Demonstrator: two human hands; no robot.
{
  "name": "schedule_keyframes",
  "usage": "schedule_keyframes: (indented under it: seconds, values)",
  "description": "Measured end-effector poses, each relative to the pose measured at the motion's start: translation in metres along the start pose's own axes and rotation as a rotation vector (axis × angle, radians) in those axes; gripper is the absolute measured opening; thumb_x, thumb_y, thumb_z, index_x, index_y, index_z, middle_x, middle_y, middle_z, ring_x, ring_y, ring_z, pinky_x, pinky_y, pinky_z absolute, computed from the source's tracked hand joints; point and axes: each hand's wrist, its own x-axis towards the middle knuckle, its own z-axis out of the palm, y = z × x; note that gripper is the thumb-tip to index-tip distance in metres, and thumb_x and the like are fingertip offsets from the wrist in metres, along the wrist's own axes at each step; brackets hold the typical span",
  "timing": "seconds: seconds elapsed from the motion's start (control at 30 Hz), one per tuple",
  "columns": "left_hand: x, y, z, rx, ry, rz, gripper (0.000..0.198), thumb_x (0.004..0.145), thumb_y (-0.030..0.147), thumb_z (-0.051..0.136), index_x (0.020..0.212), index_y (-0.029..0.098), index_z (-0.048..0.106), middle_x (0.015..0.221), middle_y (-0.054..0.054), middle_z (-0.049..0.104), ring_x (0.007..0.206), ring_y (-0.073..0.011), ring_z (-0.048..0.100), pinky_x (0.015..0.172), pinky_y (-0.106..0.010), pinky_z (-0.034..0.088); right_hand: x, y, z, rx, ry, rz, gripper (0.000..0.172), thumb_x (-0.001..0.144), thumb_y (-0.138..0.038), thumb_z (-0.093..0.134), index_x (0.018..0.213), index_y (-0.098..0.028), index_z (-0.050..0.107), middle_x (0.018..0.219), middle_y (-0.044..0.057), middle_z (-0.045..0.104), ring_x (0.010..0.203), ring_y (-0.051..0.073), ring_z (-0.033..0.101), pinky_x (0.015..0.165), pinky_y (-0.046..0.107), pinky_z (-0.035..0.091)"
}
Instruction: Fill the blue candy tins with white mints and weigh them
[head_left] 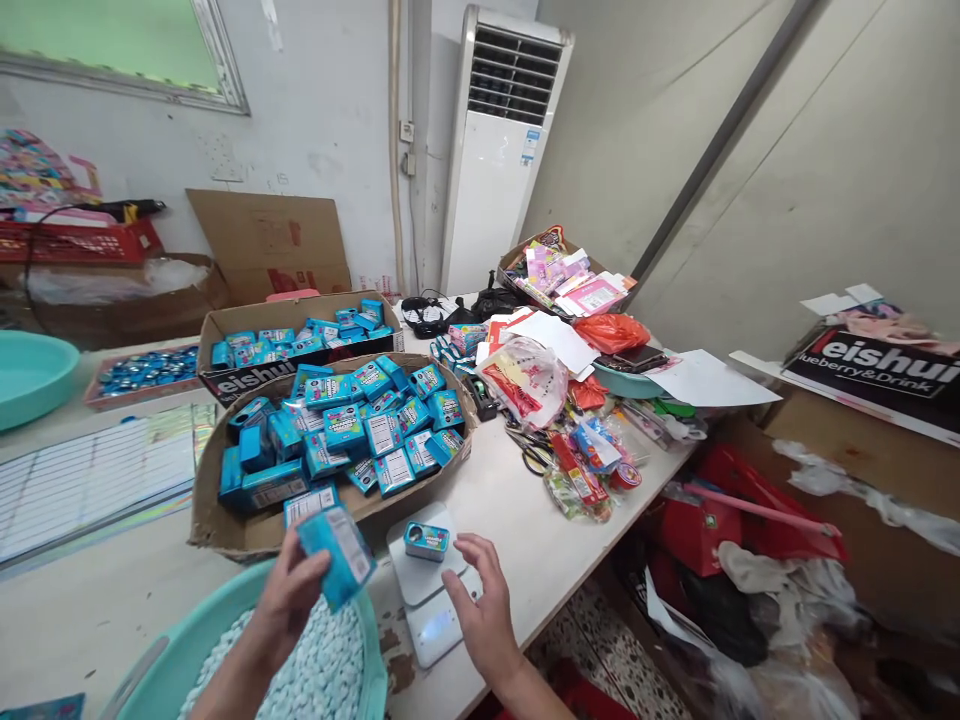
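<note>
- Left hand (289,600) grips a blue box (337,555), tilted over the teal basin (187,640).
- Right hand (484,610) is spread wide and empty beside the scale (420,585).
- Small tin (427,541) sits crosswise on the scale, just ahead-left of the nearer right hand.

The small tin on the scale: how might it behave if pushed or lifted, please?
The tin looks low and flat-bottomed, so it probably slides rather than tips. Small, it seems light and rigid. The smooth top of the scale may let it skid.
</note>
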Motion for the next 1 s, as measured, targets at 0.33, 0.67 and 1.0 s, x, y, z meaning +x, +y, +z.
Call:
schedule_keyframes:
  seconds: [0.33,0.67,1.0]
  values:
    - [-0.033,-0.059,-0.005,0.493,-0.149,0.044,0.047,0.061,0.059,0.067,0.093,0.026,0.058,0.073,-0.002,0.064,0.059,-0.0218,0.058,0.056,-0.033,0.046,-0.026,-0.020,0.038,0.732,-0.559,0.483,0.091,0.049,-0.029,0.085,0.126,-0.027,0.037,0.111,0.004,0.064,0.099,0.025,0.064,0.089,0.041,0.045]
    - [0.029,-0.138,-0.100,1.054,0.300,0.427,0.042,0.060,0.055,0.059,0.094,0.030,0.062,0.118,-0.012,0.061,0.126,-0.0410,0.042,0.107,-0.055,0.028,-0.041,-0.008,0.029,0.877,-0.427,0.594,0.052,0.054,-0.024,0.076,0.094,-0.025,0.043,0.080,-0.003,0.065,0.074,0.018,0.062,0.069,0.030,0.043]
    - [0.003,-0.175,-0.098,1.453,-0.123,0.531,0.031,0.082,0.041,0.046,0.095,0.025,0.069,0.096,-0.006,0.069,0.095,-0.0251,0.059,0.084,-0.039,0.048,-0.048,-0.001,0.053,0.834,-0.378,0.666,0.051,0.052,-0.021,0.073,0.093,-0.023,0.043,0.076,-0.004,0.064,0.068,0.014,0.054,0.065,0.027,0.040]
